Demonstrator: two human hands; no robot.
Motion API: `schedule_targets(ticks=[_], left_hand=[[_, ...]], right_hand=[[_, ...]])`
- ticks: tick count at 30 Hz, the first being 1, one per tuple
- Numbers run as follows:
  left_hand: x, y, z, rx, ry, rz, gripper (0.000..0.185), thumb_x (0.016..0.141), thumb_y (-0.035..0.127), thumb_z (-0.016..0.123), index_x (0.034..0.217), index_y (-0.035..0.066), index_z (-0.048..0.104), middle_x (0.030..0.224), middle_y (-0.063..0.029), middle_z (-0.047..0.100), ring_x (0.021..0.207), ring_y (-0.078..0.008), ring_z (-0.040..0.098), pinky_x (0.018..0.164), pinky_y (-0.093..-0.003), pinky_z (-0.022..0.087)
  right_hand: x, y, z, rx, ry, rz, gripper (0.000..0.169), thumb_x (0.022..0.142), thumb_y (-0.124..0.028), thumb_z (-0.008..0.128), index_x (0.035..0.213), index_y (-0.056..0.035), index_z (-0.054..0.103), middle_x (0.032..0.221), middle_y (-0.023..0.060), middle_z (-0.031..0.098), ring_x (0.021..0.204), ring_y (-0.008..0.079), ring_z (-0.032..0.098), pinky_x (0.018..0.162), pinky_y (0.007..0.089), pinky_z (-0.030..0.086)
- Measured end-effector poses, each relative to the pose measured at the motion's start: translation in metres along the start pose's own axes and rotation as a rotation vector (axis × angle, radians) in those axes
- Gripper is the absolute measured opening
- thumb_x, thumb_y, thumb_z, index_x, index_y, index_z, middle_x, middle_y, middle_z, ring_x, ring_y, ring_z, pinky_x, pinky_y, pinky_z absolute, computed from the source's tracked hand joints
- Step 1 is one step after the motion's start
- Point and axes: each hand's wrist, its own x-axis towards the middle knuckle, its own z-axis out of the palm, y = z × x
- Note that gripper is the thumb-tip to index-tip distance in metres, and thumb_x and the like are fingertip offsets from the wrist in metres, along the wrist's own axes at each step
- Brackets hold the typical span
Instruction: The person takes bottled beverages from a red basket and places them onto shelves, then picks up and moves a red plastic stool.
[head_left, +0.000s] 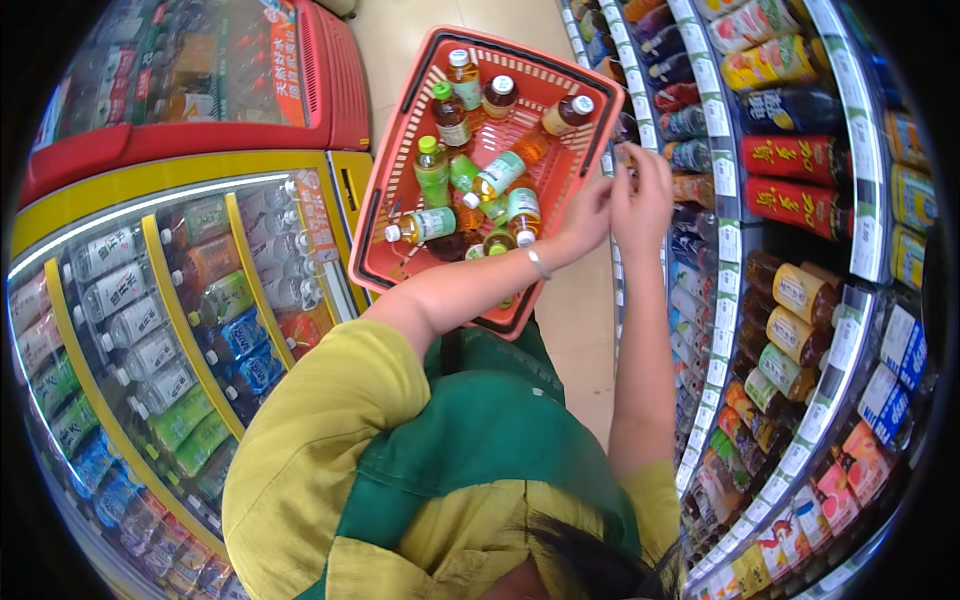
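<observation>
My left hand (589, 214), with a silver bracelet on its wrist, reaches over the right rim of a red plastic shopping basket (380, 169). Close beside it, my right hand (646, 184) has bent fingers against the edge of the drinks shelf (701, 64). A small dark thing shows between the hands, but the fingers hide most of it. Inside the basket, several drink bottles stand or lie at angles. Among them are a green-capped dark tea bottle (452, 120), a green bottle (431, 176) and a white-capped amber bottle (499, 178).
On the right, curved shelves carry rows of bottles, with red bottles (791, 208) and price strips (726, 172). A yellow-framed drinks cooler (150, 247) stands on the left, with a red chest freezer (334, 82) beyond. The tiled floor (577, 360) runs between.
</observation>
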Motion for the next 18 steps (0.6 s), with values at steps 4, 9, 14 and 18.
schedule_targets(ticks=[4,9,14,18], left_hand=[[-0.017,-0.015,-0.069,0.201,0.043,-0.049,0.014,0.09,0.007,0.056,0.102,0.0,0.057,0.087,-0.0024,0.062,0.073,-0.0088,0.057,0.067,-0.023,0.047],[-0.037,0.007,-0.103,0.23,-0.11,-0.292,0.015,0.091,0.01,0.056,0.103,0.001,0.058,0.084,-0.0009,0.062,0.068,-0.0066,0.054,0.063,-0.0224,0.046],[-0.049,-0.022,-0.126,0.244,-0.079,-0.25,0.016,0.091,0.01,0.057,0.103,0.001,0.059,0.086,-0.0007,0.061,0.071,-0.0071,0.055,0.067,-0.0228,0.047],[-0.044,-0.019,-0.131,0.291,-0.101,-0.205,0.014,0.092,0.01,0.055,0.103,0.002,0.059,0.085,-0.001,0.061,0.074,-0.0077,0.056,0.069,-0.0229,0.048]], right_hand=[[0.038,0.023,0.086,-0.347,-0.173,-0.171,0.03,0.08,-0.004,0.056,0.11,-0.0028,0.059,0.111,0.0159,0.058,0.103,0.0328,0.054,0.089,0.0414,0.044],[0.055,0.056,0.128,-0.939,-0.38,-0.211,0.028,0.085,-0.016,0.049,0.11,-0.0117,0.062,0.096,0.0078,0.064,0.101,0.0226,0.053,0.081,0.0371,0.041],[0.044,0.05,0.128,-0.876,-0.593,-0.239,0.024,0.08,-0.023,0.06,0.102,-0.0127,0.061,0.08,0.0054,0.067,0.089,0.0222,0.058,0.079,0.04,0.037],[0.025,0.037,0.115,-0.632,-0.423,-0.188,0.03,0.072,-0.023,0.07,0.095,-0.0083,0.059,0.082,0.0113,0.066,0.086,0.0271,0.06,0.081,0.0409,0.039]])
